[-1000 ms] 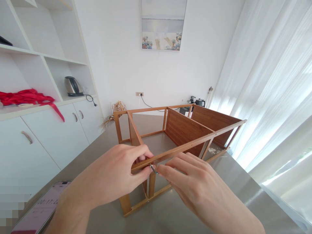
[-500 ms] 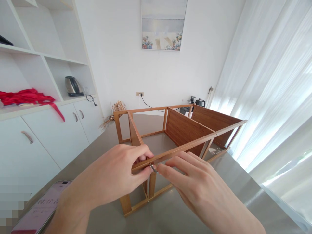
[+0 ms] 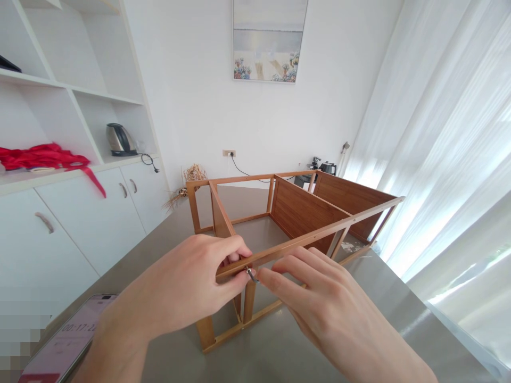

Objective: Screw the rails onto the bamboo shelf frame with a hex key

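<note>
A brown wooden shelf frame [image 3: 295, 243] lies on its side on the grey table, its shelf boards standing upright across it. My left hand [image 3: 191, 282] is closed around the near rail close to its left end, thumb in front and fingers behind. Between my right thumb and forefinger is the end of a small metal hex key [image 3: 252, 275]. The key's other end meets a screw in the rail, right beside my left thumb. My right hand [image 3: 319, 292] is closed, and its fingers partly hide the key.
A phone [image 3: 64, 340] showing a timer lies at the lower left of the grey table [image 3: 343, 351]. White cabinets [image 3: 88, 213] with a kettle [image 3: 120, 140] and red cloth [image 3: 48, 158] stand at the left. Dried stalks [image 3: 194, 174] and a black kettle [image 3: 328, 168] are beyond the frame.
</note>
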{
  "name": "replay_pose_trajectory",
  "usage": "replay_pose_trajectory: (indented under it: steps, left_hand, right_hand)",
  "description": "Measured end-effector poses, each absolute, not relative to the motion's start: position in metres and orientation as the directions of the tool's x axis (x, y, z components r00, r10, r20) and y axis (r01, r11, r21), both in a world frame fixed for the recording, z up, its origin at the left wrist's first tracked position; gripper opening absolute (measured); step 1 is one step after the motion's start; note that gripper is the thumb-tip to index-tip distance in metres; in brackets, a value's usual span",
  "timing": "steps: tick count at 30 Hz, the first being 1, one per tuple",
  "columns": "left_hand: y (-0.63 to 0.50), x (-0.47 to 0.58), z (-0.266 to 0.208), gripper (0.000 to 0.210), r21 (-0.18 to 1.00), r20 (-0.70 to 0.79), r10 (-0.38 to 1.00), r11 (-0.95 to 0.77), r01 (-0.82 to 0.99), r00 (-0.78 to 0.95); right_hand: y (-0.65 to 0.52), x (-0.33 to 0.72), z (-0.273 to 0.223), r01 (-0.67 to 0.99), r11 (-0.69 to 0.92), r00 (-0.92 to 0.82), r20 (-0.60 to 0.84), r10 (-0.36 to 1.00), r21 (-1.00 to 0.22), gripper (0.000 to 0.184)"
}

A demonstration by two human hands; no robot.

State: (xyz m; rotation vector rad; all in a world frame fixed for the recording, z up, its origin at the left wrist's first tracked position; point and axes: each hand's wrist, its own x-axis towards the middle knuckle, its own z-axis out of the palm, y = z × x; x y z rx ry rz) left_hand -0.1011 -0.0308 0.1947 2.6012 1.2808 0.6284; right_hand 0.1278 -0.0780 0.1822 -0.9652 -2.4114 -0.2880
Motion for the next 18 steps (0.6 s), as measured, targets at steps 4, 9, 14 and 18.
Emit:
replay_pose_trajectory:
  steps: [4,9,14,18]
  left_hand:
    - [-0.0306,-0.1000,0.1954,0.012,0.342,0.292,0.788,-0.615,0.711,0.542]
    - [-0.0299,-0.0985,0.1971,0.012,0.348,0.281,0.797,-0.604,0.718,0.535]
    - [-0.0310,-0.1001,0.1957,0.012,0.347,0.279,0.794,-0.608,0.714,0.540]
    - [-0.0328,-0.1010,0.1957,0.011,0.342,0.292,0.787,-0.617,0.709,0.544]
  right_hand:
    - [-0.0783,0.1264,0.1830,0.687,0.726,-0.606,0.565,0.559,0.019,0.033]
    - [-0.0774,0.1258,0.1834,0.682,0.731,-0.604,0.586,0.540,0.030,0.036]
    - [-0.0779,0.1259,0.1836,0.685,0.728,-0.598,0.576,0.557,0.007,0.033]
    - [-0.0773,0.1250,0.1826,0.685,0.728,-0.594,0.582,0.556,0.004,0.035]
